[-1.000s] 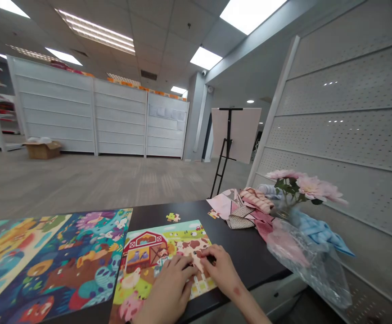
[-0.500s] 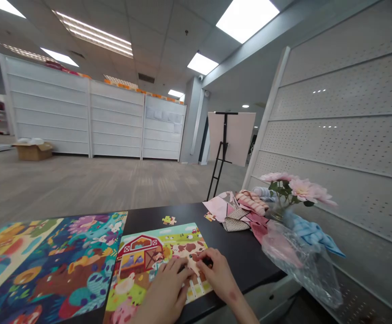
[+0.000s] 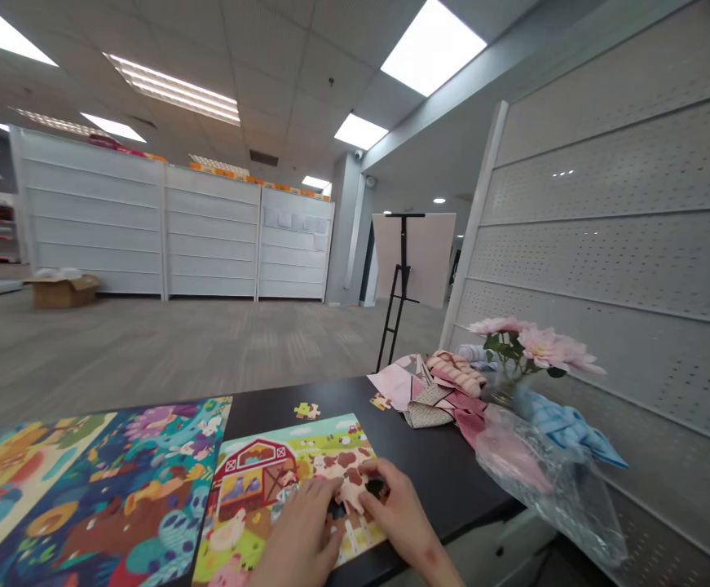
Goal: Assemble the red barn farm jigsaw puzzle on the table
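A farm-picture jigsaw puzzle (image 3: pixel 248 450) with a red barn and a spotted cow lies on the table before me. My left hand (image 3: pixel 306 522) rests palm down on its middle, fingers stretched flat over the picture. At the puzzle's right side my right hand (image 3: pixel 397 505) bends thumb and fingers around a puzzle piece (image 3: pixel 351 487) bearing part of the cow. Dark gaps show beside the right fingers and near the left fingertips. Part of the lower picture is hidden under my hands. Beyond the puzzle's top edge lies a loose yellow-green piece (image 3: pixel 306 410).
Two colourful animal puzzles (image 3: pixel 147 481) cover the table's left. Another loose piece (image 3: pixel 381 401) lies by crumpled cloths (image 3: pixel 431 399) on the right. Nearby are a vase of pink flowers (image 3: pixel 541 346) and a clear plastic bag (image 3: pixel 568 489). An easel (image 3: pixel 403 269) stands behind the black table (image 3: pixel 446 473).
The view has tilted slightly upward, so the scene sits lower. My right fingers have shifted a little at the cow piece, and a dark gap near the left fingertips shows more clearly.
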`<state>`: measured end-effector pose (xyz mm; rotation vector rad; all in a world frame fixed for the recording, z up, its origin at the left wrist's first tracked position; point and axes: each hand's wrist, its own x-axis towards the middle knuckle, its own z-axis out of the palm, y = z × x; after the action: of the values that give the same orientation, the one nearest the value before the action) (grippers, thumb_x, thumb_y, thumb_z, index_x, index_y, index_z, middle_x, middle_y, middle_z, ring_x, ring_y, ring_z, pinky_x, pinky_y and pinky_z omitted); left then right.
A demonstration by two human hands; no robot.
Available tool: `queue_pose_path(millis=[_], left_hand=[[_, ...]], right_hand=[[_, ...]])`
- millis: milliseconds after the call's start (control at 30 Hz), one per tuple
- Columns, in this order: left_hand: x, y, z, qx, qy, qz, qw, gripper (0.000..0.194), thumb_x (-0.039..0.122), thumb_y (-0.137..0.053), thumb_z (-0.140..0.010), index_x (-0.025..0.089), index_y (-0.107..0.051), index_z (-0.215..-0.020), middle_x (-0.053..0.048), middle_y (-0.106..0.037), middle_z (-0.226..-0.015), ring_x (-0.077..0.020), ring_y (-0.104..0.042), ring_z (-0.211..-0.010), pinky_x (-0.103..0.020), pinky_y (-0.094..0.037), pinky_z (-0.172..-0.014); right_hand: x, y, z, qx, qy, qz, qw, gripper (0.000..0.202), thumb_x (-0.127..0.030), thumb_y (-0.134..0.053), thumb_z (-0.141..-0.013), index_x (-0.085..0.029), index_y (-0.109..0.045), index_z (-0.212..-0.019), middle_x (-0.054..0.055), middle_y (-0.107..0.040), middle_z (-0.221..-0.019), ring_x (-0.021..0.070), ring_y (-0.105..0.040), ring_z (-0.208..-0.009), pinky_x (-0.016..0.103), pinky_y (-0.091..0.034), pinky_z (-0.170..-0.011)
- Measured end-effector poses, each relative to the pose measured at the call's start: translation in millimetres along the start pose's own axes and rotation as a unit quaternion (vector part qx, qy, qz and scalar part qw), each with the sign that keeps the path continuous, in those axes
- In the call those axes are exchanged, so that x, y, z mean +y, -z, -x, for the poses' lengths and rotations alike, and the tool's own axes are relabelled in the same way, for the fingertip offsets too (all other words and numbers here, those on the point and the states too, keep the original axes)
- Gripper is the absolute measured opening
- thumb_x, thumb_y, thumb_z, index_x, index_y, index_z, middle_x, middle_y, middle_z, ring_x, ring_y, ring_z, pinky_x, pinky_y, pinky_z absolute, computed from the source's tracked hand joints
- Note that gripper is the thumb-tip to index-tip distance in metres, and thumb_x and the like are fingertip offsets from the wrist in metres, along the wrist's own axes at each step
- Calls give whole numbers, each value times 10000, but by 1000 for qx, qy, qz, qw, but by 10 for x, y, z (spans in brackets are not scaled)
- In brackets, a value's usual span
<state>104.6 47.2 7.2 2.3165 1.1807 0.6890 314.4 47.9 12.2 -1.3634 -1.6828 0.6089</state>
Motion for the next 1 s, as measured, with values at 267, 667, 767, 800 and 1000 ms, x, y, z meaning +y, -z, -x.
queue_pose_path(millis=[267,667,767,800,1000], left_hand=[[52,54,-11,-41,-20,-42,998,465,189,-516,-857,287,-591,-1306,-75,-608,-1352,-293,-516,-1300,-491,-399,-1109],[25,43,-19,-31,-39,-26,998,326,163,-535,-858,328,-674,-1102,-24,-638,-1255,-272,-536,-1239,-449,-418,-1039],[24,43,-19,-26,-38,-22,999,313,163,-536,-857,324,-676,-1086,-23,-643,-1243,-270,-543,-1227,-452,-412,-1043],[22,43,-18,-25,-37,-21,999,309,161,-538,-854,323,-678,-1078,-23,-645,-1237,-270,-545,-1222,-451,-412,-1042],[3,30,-27,-32,-41,-24,998,312,150,-549,-833,308,-680,-1068,-32,-646,-1235,-270,-546,-1223,-439,-417,-1039]], right_hand=[[321,335,-184,184,-72,-242,950,391,-478,-821,-678,-199,-675,-909,50,-714,-832,241,-691,-807,308,-535,-705],[429,249,-240,171,-89,-251,948,322,-397,-849,-628,-172,-750,-837,25,-709,-745,206,-667,-716,287,-524,-675],[512,276,-242,206,-95,-262,938,386,-465,-842,-636,-176,-755,-877,49,-745,-802,232,-694,-777,302,-542,-701],[544,283,-246,219,-98,-267,933,411,-490,-833,-643,-179,-757,-901,60,-759,-839,246,-705,-816,310,-550,-719],[699,287,-281,255,-110,-300,913,516,-437,-848,-611,-193,-752,-1056,122,-782,-1117,321,-708,-1073,385,-564,-873]])
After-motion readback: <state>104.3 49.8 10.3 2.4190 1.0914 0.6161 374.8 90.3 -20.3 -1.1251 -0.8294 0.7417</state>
